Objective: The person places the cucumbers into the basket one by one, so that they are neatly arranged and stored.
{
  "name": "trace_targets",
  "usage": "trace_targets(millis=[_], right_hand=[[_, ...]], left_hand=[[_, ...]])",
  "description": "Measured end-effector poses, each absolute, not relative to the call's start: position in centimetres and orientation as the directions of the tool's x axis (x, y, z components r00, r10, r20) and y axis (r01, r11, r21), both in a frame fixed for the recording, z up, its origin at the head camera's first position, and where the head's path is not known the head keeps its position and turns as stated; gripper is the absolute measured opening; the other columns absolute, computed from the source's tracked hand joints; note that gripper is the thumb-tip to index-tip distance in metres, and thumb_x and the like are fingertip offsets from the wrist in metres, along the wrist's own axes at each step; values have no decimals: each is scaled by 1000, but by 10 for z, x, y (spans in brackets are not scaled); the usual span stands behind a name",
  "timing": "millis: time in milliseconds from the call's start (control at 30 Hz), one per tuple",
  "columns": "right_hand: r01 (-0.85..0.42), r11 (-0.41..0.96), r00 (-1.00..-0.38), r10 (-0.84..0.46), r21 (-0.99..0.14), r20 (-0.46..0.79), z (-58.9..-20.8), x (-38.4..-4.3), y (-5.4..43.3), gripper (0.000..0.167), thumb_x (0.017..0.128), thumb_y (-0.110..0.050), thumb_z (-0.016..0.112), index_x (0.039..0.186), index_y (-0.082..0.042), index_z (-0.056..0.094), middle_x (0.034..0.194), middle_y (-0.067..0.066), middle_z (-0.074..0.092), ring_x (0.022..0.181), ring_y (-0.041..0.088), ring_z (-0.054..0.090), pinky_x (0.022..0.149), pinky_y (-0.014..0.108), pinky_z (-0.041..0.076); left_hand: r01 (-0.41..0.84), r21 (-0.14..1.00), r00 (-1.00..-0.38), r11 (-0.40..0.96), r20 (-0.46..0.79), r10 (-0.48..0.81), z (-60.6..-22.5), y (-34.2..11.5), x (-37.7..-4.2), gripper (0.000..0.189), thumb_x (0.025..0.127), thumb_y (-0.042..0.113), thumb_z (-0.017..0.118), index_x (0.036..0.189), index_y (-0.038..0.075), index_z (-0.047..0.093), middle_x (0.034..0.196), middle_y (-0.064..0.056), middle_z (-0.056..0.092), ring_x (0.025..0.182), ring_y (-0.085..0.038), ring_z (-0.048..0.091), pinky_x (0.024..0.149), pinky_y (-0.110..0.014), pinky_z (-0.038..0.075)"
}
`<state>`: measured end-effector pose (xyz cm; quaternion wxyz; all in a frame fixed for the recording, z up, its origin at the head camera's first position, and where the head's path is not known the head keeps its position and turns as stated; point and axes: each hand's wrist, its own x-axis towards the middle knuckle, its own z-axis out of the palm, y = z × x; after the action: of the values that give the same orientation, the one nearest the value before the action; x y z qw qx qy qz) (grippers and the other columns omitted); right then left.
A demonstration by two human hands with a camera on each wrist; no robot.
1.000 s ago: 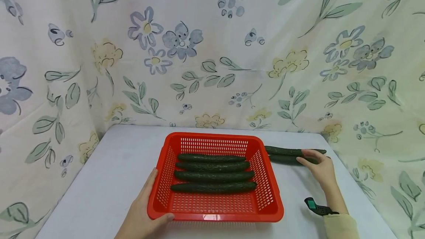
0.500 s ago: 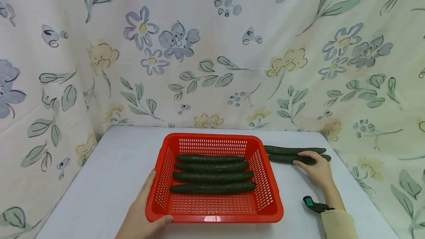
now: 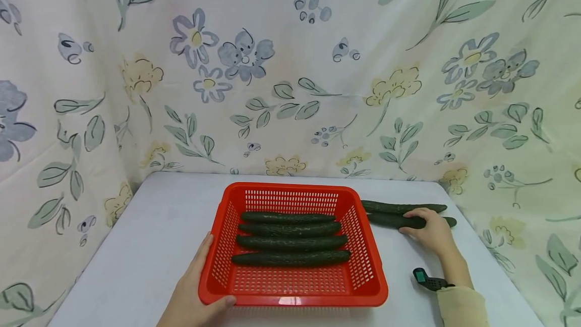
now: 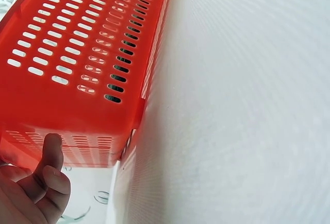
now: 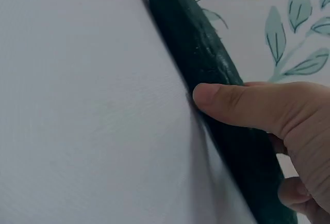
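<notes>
My right hand [image 3: 434, 231] grips a dark green cucumber [image 3: 386, 220] to the right of the basket. In the right wrist view the thumb lies across that cucumber [image 5: 193, 38], with the other fingers mostly hidden behind it. Just beyond it a second cucumber [image 3: 386, 207] lies on the table. The red perforated plastic basket [image 3: 290, 301] holds several cucumbers [image 3: 290, 243] side by side. At its near left corner my left hand [image 3: 190, 289] holds it, thumb over the front rim and fingers along the left side. Curled fingers [image 4: 51, 152] show by the basket wall in the left wrist view.
A white table [image 3: 150, 246] bears everything. Behind it and at both sides hangs a floral curtain [image 3: 290, 135]. A black band with a green-faced device [image 3: 428, 280] is on the right wrist, above a pale yellow sleeve [image 3: 463, 307].
My right hand has moved slightly left and toward me, from the far cucumber's right part onto the nearer one, which has shifted a little right. The left hand stays at the basket.
</notes>
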<state>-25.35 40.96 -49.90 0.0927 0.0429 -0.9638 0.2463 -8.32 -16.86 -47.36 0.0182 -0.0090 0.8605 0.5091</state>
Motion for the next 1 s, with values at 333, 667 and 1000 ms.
trace_targets(millis=[333,667,1000], right_hand=[[-109,780,-981,15,-616,192,-513,-249,414,44,87,-30,90,123,-10,76,137,24,66,135,49,51,108,77,37],[-197,805,-938,12,-559,348,-528,-242,415,44,86,-27,91,123,-8,78,131,22,67,128,47,54,104,76,41],[-220,812,-930,-8,-540,367,-525,-239,417,39,85,-25,92,117,-8,78,125,20,69,123,46,58,102,76,43]], left_hand=[[-11,882,-1000,471,-17,7,-473,-170,-83,120,82,40,89,172,26,10,174,-10,26,131,-32,55,84,-23,60],[-62,914,-998,401,-68,1,-477,-169,-80,119,84,37,87,172,27,8,172,-10,29,117,-26,60,82,-26,62],[-76,915,-997,396,-83,-1,-474,-168,-81,120,83,40,88,172,30,8,171,-7,30,117,-27,59,84,-31,65]])
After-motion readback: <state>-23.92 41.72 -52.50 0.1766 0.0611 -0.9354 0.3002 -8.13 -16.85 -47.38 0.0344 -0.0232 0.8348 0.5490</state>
